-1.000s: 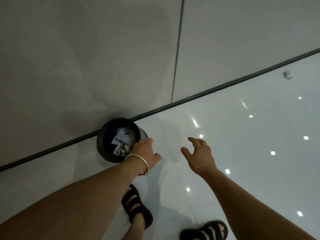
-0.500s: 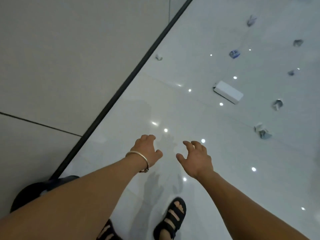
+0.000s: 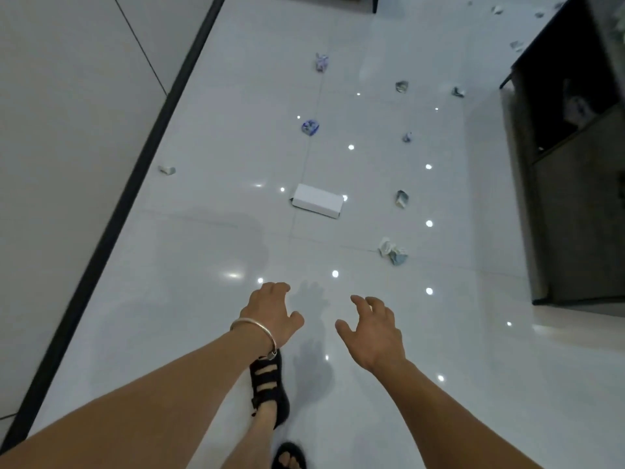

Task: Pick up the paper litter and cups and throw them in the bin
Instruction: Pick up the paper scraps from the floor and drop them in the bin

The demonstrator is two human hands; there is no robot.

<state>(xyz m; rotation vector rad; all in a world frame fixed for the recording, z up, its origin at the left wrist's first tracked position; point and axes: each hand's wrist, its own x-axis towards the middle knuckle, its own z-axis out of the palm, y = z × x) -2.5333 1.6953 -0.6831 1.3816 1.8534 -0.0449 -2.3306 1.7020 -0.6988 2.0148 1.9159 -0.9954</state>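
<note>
Head view looks down on both hands held out over the floor (image 3: 189, 299), the left hand (image 3: 270, 313) and the right hand (image 3: 372, 331) each empty, palms down, fingers spread and loosely curled. Paper litter lies scattered ahead: the nearest wad (image 3: 392, 251) sits forward and a little to the right of the right hand, which is the nearer one. The white box (image 3: 317, 204) lies farther ahead, roughly in line with the gap between the hands, its long axis running across the view. The bin is out of view.
</note>
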